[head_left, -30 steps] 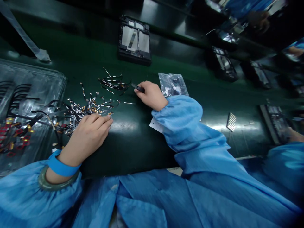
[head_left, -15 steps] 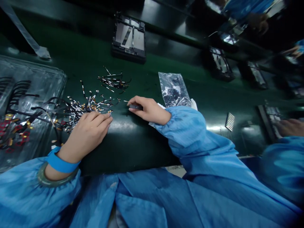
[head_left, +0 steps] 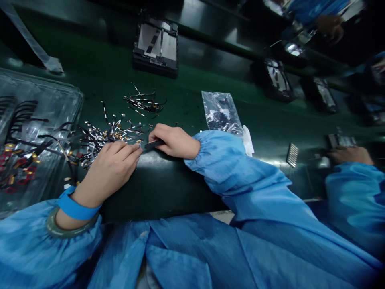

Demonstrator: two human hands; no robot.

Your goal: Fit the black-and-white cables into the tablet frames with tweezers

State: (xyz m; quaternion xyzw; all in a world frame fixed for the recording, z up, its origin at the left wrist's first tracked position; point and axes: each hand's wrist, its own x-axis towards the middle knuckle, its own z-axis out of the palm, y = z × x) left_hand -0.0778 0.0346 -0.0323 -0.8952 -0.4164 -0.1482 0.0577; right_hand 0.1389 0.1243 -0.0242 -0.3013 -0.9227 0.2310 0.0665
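Note:
My left hand [head_left: 116,164] rests at the near edge of a pile of short black-and-white flex cables [head_left: 104,136]. Its thumb and fingers are pinched together on a small cable with a gold end [head_left: 139,142], most of it hidden by the fingers. Just to the right, my right hand [head_left: 173,140] grips a slim black hand tool [head_left: 155,143], whose rounded end points at the left fingertips. Whether the tool touches the cable I cannot tell. A smaller bunch of similar cables [head_left: 144,102] lies behind the pile.
Clear plastic trays [head_left: 60,86] with black, red and gold cables stand at left. An open device housing [head_left: 156,48] sits at the back. A clear bag of black parts [head_left: 222,112] lies right of my hand. A co-worker's hand [head_left: 351,154] works at far right.
My right hand has moved left with the black tool, up to my left fingertips. The housing at the back has shifted slightly left. My left hand has stayed in place.

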